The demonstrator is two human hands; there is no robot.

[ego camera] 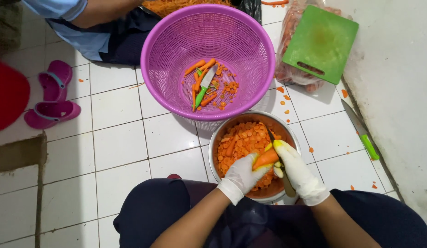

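Note:
My left hand, in a white glove, holds an orange carrot over a steel bowl full of carrot slices. My right hand, also gloved, grips a knife whose blade rests against the carrot. Beyond the bowl stands a purple plastic basket with a few carrots, carrot scraps and a green-handled peeler inside.
A green cutting board lies on a bag of carrots at the back right. A second green-handled knife lies by the wall. Pink sandals sit at the left. Another person sits at the back beside shredded carrot. Carrot bits dot the white tiles.

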